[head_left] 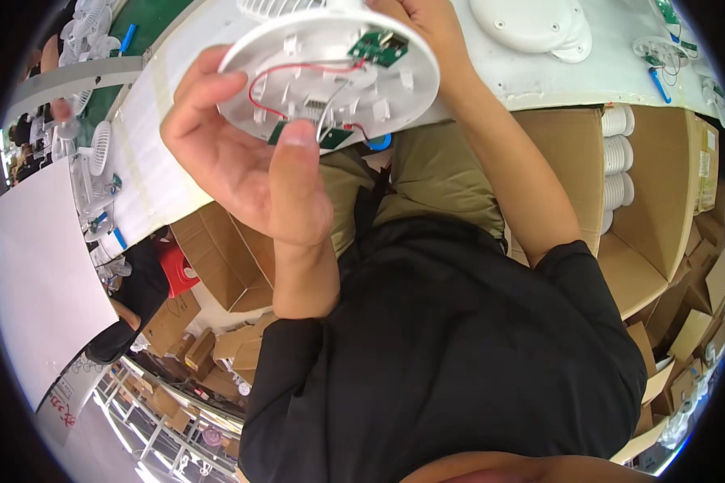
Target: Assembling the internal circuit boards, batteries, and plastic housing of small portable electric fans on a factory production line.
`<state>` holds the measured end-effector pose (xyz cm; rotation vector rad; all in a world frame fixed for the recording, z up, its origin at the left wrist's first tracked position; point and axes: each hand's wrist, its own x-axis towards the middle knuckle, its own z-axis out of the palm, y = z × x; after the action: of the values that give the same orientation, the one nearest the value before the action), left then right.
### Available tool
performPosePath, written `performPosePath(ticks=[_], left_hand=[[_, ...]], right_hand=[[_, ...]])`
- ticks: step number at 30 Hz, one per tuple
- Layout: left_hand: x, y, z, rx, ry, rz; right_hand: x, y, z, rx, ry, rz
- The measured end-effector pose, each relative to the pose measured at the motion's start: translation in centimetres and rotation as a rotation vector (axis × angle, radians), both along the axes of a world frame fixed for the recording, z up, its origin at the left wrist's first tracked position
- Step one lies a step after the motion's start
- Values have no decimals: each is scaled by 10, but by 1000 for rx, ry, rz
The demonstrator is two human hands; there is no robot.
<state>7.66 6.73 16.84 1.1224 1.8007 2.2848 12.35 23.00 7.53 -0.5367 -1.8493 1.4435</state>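
A plain black shirt (pixel 443 346) is worn, its cloth gathered in soft folds across the front. The upper arms are covered by short, loose sleeves (pixel 600 318) of the same black, finished near the elbows. The forearms (pixel 528 169) and hands (pixel 246 173) are left bare. The legs are clothed in olive-green trousers (pixel 451 181), creased at the lap, where a narrow black strap (pixel 368 211) is seen.

A white workbench (pixel 544 84), fans (pixel 101 145), circuit board (pixel 385 50) and cardboard boxes (pixel 659 153) show an assembly workshop.
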Motion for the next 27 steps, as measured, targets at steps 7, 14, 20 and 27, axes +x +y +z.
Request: performPosePath(ticks=[7,14,20,27], left_hand=[[-9,0,12,22,-48,25],[-30,-22,18,-43,-47,14],[-49,-32,26,-50,-6,-10],[-40,-47,-38,-39,-11,-60]], right_hand=[[-7,-13,17,-42,-82,-11],[-28,-34,18,-61,-27,-95],[-38,-50,44,-84,-96,-93],[-23,-53,-13,-26,-104,-88]])
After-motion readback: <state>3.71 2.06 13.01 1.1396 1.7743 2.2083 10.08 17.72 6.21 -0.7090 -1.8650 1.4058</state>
